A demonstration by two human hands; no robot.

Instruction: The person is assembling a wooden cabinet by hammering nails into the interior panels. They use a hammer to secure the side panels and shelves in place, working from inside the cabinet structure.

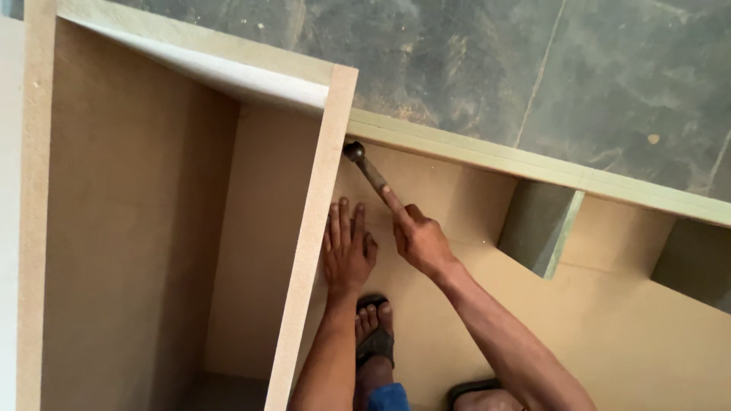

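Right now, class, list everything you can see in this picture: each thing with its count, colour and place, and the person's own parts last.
Cabinet carcass: one, tan board, lying on the floor, filling most of the view.
Upright divider panel: one, tan, centre.
Small dividers: two, grey-green faced, right.
Floor: grey slabs, top.
Hammer: one, dark head, against the corner by the divider.
Sandals: two, black, bottom centre, on the feet.
Left hand: flat on the board beside the divider.
Right hand: gripping the hammer handle.

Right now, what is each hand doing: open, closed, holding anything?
Left hand: open, flat on the board panel, holding nothing.
Right hand: closed on the hammer, its head at the cabinet corner.
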